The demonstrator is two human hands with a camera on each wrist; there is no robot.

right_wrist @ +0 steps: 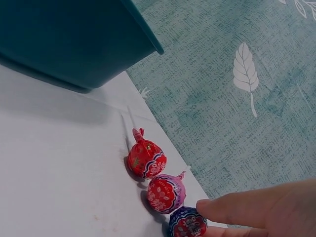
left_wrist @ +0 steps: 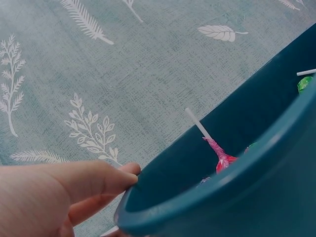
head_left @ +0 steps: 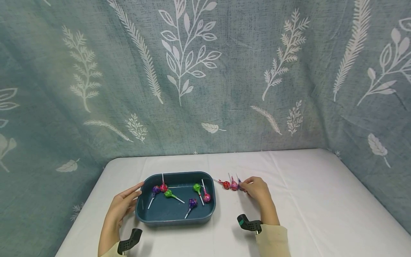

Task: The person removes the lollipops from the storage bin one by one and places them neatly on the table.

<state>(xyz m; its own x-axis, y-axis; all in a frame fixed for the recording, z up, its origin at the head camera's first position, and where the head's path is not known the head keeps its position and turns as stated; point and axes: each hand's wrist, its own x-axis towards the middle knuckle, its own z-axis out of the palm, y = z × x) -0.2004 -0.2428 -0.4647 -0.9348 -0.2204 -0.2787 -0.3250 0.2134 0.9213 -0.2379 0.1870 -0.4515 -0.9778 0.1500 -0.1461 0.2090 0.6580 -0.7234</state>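
Note:
A dark teal tub (head_left: 174, 222) stands on the white-covered table with several wrapped lollipops in it: purple (head_left: 192, 203), green (head_left: 168, 193) and pink-red ones (head_left: 207, 197). My left hand (head_left: 121, 205) is at its left end, fairly straight fingertips touching the rim (left_wrist: 129, 207). To the right of the tub, a red lollipop (right_wrist: 147, 159), a pink lollipop (right_wrist: 166, 194) and a dark purple lollipop (right_wrist: 187, 223) lie in a row. The purple one, at the right end, is pinched between the thumb and fingers of my right hand (head_left: 257, 189).
White cloth (head_left: 321, 200) covers the table, which extends to the right of my right arm. Behind it hangs a blue-green curtain (head_left: 237, 117) with white leaf prints. A black wrist camera (head_left: 248, 223) sits on my right wrist, another (head_left: 130, 241) on my left.

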